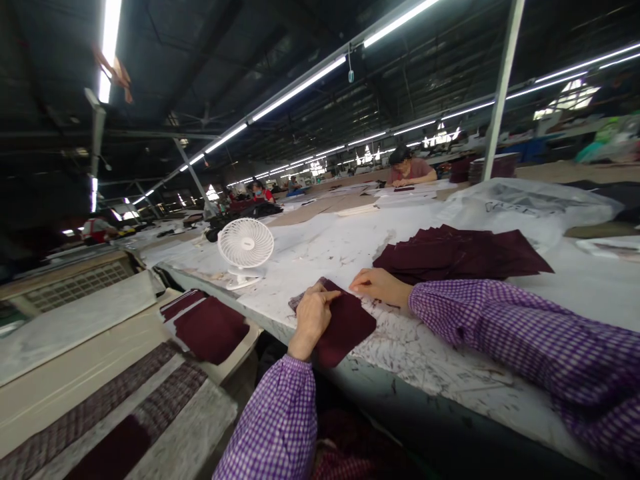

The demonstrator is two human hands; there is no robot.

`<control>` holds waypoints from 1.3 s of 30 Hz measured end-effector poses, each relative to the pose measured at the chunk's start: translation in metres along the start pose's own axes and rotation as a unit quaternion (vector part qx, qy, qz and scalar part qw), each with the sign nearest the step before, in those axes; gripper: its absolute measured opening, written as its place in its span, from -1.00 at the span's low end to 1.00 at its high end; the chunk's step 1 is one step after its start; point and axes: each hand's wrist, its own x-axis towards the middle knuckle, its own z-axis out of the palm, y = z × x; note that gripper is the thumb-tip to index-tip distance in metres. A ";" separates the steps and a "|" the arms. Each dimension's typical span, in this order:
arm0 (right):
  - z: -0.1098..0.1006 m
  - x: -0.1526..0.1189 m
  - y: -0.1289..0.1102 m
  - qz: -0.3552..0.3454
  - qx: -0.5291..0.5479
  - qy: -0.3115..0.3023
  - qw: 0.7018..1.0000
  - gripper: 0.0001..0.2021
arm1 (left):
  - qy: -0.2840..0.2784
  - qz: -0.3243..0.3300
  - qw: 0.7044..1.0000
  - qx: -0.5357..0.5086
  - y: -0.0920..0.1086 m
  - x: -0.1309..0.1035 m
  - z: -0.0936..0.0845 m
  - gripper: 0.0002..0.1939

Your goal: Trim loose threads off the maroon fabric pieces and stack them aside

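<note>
A maroon cloth piece (345, 327) lies at the near edge of the table, its lower corner hanging a little over. My left hand (314, 312) rests on its left part, pressing down with the index finger stretched to the right. Mottled grey-maroon fabric (297, 303) shows at the left beside that hand. My right hand (380, 287) is just past the upper right edge of the cloth, its fingers drawn together close to the table; whatever is between the fingertips is too small to make out. Behind it spreads a pile of maroon cloth pieces (455, 253).
A small white fan (245, 245) stands left on the paper-covered table (320, 240). To the lower left, more maroon pieces (213, 329) lie on a lower surface by striped fabric strips (100, 407). A clear plastic bag (530, 203) lies right; a co-worker (413, 168) sits beyond.
</note>
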 end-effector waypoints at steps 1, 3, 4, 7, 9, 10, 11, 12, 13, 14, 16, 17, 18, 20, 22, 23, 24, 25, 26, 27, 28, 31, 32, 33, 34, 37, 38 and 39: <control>-0.001 0.001 0.001 0.021 0.014 0.002 1.000 -0.75 | 0.000 0.000 1.000 0.000 0.000 0.000 0.000 -0.62; -0.002 0.001 0.002 0.035 0.021 0.014 0.999 -0.74 | -0.001 0.001 1.000 0.004 0.000 0.000 0.000 -0.63; -0.002 0.000 0.002 0.027 0.016 0.019 0.999 -0.73 | -0.001 0.003 1.000 0.007 0.000 0.000 0.001 -0.63; 0.001 -0.002 0.000 -0.021 -0.015 0.022 0.999 -0.74 | -0.003 0.010 1.000 0.022 0.001 -0.001 0.000 -0.62; 0.004 -0.003 -0.001 -0.049 -0.042 0.027 0.998 -0.74 | -0.005 0.014 0.999 0.036 0.002 -0.001 0.000 -0.60; 0.005 -0.004 -0.002 -0.061 -0.058 0.032 0.996 -0.73 | -0.006 0.015 0.999 0.043 0.003 -0.001 -0.001 -0.60; 0.006 -0.005 -0.003 -0.071 -0.076 0.039 0.994 -0.72 | -0.008 0.015 0.999 0.051 0.004 -0.002 -0.001 -0.60; 0.007 -0.005 -0.004 -0.082 -0.094 0.043 0.991 -0.70 | -0.011 0.015 0.998 0.058 0.005 -0.002 -0.002 -0.61; 0.007 -0.006 -0.005 -0.092 -0.112 0.044 0.989 -0.68 | -0.014 0.016 0.998 0.066 0.006 -0.002 -0.003 -0.61; 0.007 -0.007 -0.007 -0.100 -0.130 0.042 0.986 -0.67 | -0.019 0.018 0.997 0.075 0.006 -0.002 -0.003 -0.61; 0.006 -0.008 -0.010 -0.108 -0.159 0.036 0.981 -0.64 | -0.028 0.020 0.995 0.090 0.008 -0.002 -0.005 -0.60; 0.006 -0.009 -0.011 -0.110 -0.170 0.033 0.979 -0.63 | -0.032 0.020 0.995 0.095 0.009 -0.002 -0.005 -0.60; 0.005 -0.009 -0.012 -0.113 -0.179 0.031 0.977 -0.62 | -0.033 0.019 0.994 0.100 0.009 -0.002 -0.006 -0.60; 0.005 -0.010 -0.012 -0.122 -0.193 0.028 0.973 -0.59 | -0.033 0.018 0.994 0.106 0.010 -0.002 -0.006 -0.61; 0.005 -0.010 -0.012 -0.134 -0.209 0.020 0.968 -0.57 | -0.033 0.019 0.993 0.110 0.011 -0.002 -0.006 -0.60; 0.005 -0.010 -0.011 -0.136 -0.219 0.018 0.966 -0.57 | -0.034 0.019 0.993 0.111 0.012 -0.002 -0.007 -0.60; 0.005 -0.010 -0.011 -0.133 -0.229 0.020 0.964 -0.58 | -0.034 0.020 0.993 0.112 0.012 -0.002 -0.007 -0.60; 0.005 -0.010 -0.011 -0.127 -0.238 0.025 0.963 -0.58 | -0.034 0.019 0.993 0.112 0.012 -0.003 -0.007 -0.59; 0.005 -0.010 -0.012 -0.122 -0.243 0.031 0.962 -0.59 | -0.034 0.019 0.993 0.111 0.012 -0.003 -0.007 -0.59; 0.004 -0.010 -0.013 -0.121 -0.242 0.038 0.962 -0.59 | -0.033 0.021 0.993 0.109 0.012 -0.003 -0.008 -0.59; 0.004 -0.009 -0.015 -0.127 -0.234 0.042 0.963 -0.59 | -0.032 0.023 0.994 0.106 0.012 -0.003 -0.008 -0.58; 0.003 -0.008 -0.020 -0.173 -0.182 0.036 0.967 -0.61 | -0.027 0.024 0.995 0.096 0.012 -0.003 -0.007 -0.57; 0.003 -0.007 -0.021 -0.188 -0.166 0.035 0.967 -0.62 | -0.026 0.023 0.995 0.092 0.011 -0.003 -0.007 -0.57; 0.004 -0.007 -0.022 -0.199 -0.155 0.036 0.967 -0.63 | -0.025 0.021 0.996 0.089 0.011 -0.003 -0.006 -0.57; 0.005 -0.007 -0.022 -0.204 -0.149 0.038 0.967 -0.63 | -0.024 0.019 0.996 0.086 0.011 -0.003 -0.006 -0.56; 0.007 -0.008 -0.021 -0.201 -0.148 0.044 0.967 -0.65 | -0.024 0.019 0.996 0.081 0.011 -0.003 -0.006 -0.56; 0.008 -0.008 -0.020 -0.198 -0.150 0.043 0.968 -0.65 | -0.025 0.020 0.996 0.082 0.011 -0.003 -0.006 -0.56; 0.008 -0.009 -0.020 -0.196 -0.153 0.041 0.968 -0.66 | -0.025 0.022 0.996 0.085 0.011 -0.003 -0.006 -0.56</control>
